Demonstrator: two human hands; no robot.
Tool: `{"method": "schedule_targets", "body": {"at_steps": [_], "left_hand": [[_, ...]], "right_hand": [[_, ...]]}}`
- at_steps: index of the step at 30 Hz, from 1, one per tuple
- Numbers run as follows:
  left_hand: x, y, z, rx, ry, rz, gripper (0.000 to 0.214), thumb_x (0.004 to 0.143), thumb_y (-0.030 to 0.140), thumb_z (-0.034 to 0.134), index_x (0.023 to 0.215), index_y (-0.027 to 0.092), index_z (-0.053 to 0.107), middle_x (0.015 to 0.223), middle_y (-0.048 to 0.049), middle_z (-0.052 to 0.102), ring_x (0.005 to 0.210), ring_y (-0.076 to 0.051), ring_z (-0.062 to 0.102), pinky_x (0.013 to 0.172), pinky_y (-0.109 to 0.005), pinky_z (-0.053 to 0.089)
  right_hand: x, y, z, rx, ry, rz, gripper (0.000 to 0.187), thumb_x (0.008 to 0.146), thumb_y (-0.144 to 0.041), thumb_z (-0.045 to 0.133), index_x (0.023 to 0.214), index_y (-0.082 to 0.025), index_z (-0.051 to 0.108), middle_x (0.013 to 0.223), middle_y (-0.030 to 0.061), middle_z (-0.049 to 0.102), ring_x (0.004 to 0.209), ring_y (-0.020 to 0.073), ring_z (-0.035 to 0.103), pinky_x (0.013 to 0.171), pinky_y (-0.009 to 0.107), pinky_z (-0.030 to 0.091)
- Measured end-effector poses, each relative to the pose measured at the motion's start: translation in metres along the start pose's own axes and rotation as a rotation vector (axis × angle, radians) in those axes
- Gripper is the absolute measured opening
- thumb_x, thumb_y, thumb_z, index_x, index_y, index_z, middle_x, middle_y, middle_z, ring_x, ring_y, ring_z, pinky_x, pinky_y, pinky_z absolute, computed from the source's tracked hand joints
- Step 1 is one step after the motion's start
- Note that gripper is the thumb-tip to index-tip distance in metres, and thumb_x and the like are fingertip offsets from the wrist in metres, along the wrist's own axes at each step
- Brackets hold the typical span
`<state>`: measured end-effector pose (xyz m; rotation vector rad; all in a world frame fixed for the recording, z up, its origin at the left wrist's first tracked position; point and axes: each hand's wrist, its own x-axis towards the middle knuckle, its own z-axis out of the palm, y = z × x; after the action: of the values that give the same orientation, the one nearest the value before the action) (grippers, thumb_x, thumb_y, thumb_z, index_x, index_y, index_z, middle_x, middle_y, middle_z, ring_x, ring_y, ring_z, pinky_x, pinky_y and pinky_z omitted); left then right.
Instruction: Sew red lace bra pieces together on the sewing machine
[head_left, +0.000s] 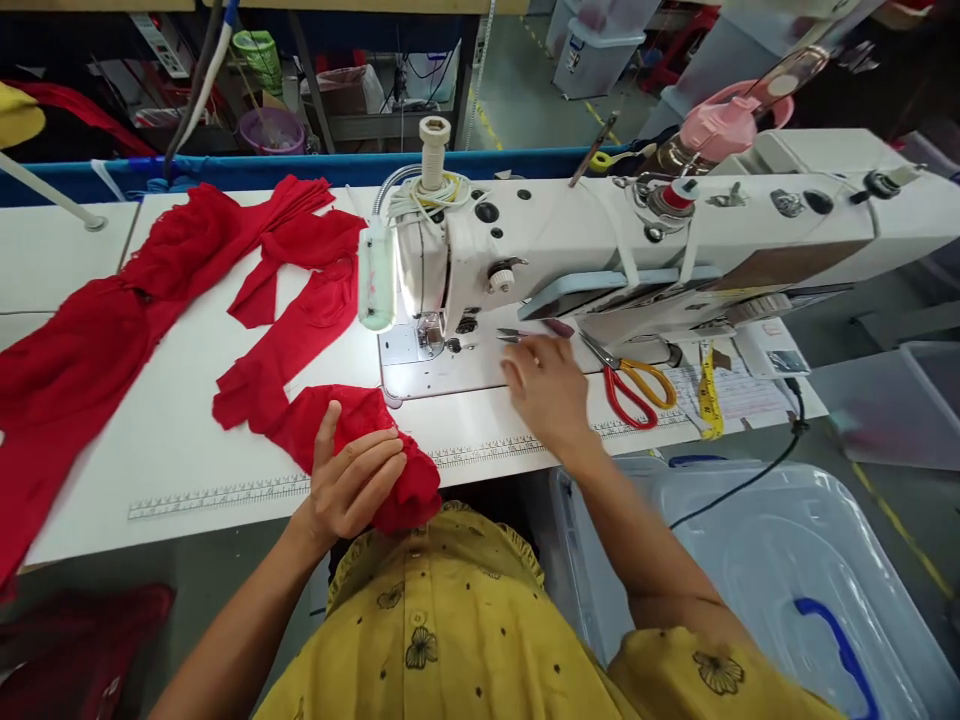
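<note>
My left hand (356, 480) lies on a piece of red fabric (405, 490) at the table's front edge. Its fingers are stretched out together over the cloth, thumb apart. The fabric runs back to the left and hangs slightly over the edge toward my yellow shirt. My right hand (547, 390), a little blurred, is over the bed of a white sewing machine (540, 230). Under and beside its fingers are thread snips (512, 333) with pointed metal blades; whether the fingers touch them is unclear. Scissors (634, 390) with red and orange handles lie to the right of this hand.
More red fabric (150, 300) spreads over the left of the white table (202, 470). A printed ruler strip (480, 452) follows the front edge. Farther right are a yellow tape measure (709, 390) and papers (750, 390). A lidded plastic bin (750, 560) stands below my right arm.
</note>
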<state>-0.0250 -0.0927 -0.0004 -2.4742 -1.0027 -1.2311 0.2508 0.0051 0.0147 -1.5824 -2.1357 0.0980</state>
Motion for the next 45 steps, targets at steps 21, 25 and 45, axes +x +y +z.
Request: {"method": "schedule_targets", "body": {"at_steps": [21, 25, 45], "left_hand": [[-0.007, 0.010, 0.000, 0.236, 0.147, 0.043, 0.016, 0.087, 0.007, 0.070, 0.090, 0.022, 0.071, 0.084, 0.0031, 0.075, 0.083, -0.015, 0.073, 0.122, -0.061, 0.032], [-0.003, 0.009, -0.001, 0.208, 0.135, 0.043, 0.015, 0.087, 0.006, 0.069, 0.090, 0.021, 0.072, 0.085, 0.0021, 0.076, 0.085, -0.015, 0.073, 0.124, -0.060, 0.029], [-0.006, 0.011, 0.000, 0.182, 0.081, 0.067, 0.015, 0.089, 0.010, 0.067, 0.091, 0.023, 0.072, 0.086, 0.0021, 0.077, 0.085, -0.016, 0.073, 0.125, -0.063, 0.022]], "right_hand": [[0.001, 0.012, 0.000, 0.057, -0.044, -0.014, 0.026, 0.102, -0.025, 0.032, 0.103, -0.017, 0.057, 0.095, 0.0142, 0.067, 0.090, 0.0262, 0.062, 0.078, 0.037, 0.047], [-0.032, -0.034, -0.023, 0.598, -0.626, 0.011, 0.024, 0.106, -0.041, 0.035, 0.100, -0.024, 0.050, 0.071, -0.0030, 0.059, 0.058, 0.0136, 0.052, 0.058, 0.025, 0.038], [-0.039, -0.065, -0.015, 0.723, -0.849, -0.022, 0.037, 0.103, -0.048, 0.045, 0.077, -0.022, 0.049, 0.061, -0.0070, 0.041, 0.058, 0.0095, 0.035, 0.057, 0.026, 0.025]]}}
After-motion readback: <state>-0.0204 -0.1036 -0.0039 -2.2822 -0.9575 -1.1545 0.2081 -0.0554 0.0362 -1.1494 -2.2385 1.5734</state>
